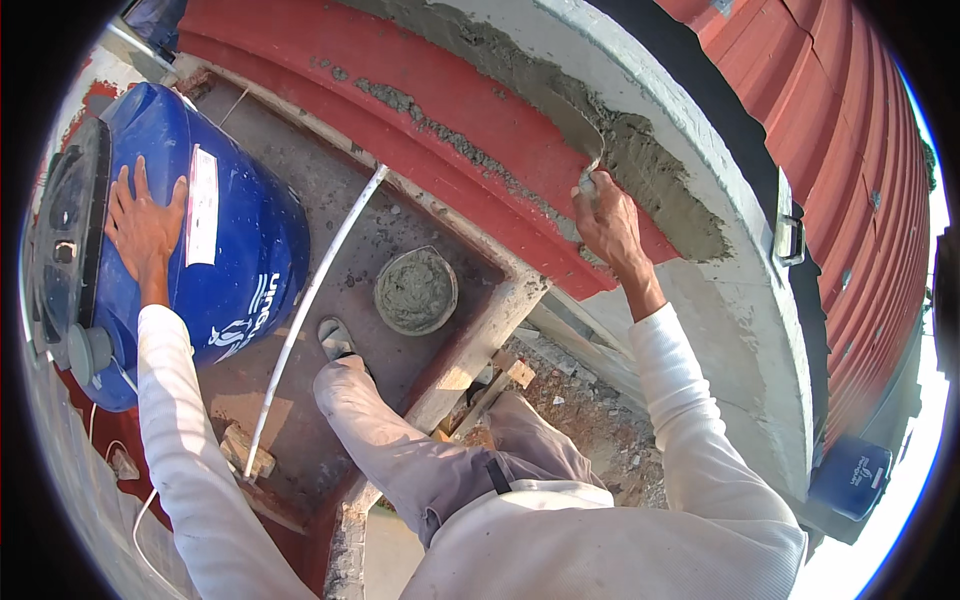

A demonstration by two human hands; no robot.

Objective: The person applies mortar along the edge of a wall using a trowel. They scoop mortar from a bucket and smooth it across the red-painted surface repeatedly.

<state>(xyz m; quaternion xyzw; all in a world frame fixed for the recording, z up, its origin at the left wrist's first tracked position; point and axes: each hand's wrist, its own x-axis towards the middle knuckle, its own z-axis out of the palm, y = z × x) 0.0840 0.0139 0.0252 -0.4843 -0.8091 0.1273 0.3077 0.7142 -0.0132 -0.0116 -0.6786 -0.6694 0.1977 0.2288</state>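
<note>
Left hand lies spread on blue tank; right hand grips trowel against mortar.

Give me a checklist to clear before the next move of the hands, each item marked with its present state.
1. Trowel in hand: ok; the right hand grips it, blade at the grey patch on the wall.
2. Left hand placed: ok; fingers spread on the blue tank.
3. Mortar supply: ok; there is plenty in the bucket on the floor.
4. Left foot set: ok; sandalled, beside the bucket.
5. Right foot set: cannot tell; it is not clearly visible.
6. Gloves on: not ok; both hands are bare.
</note>
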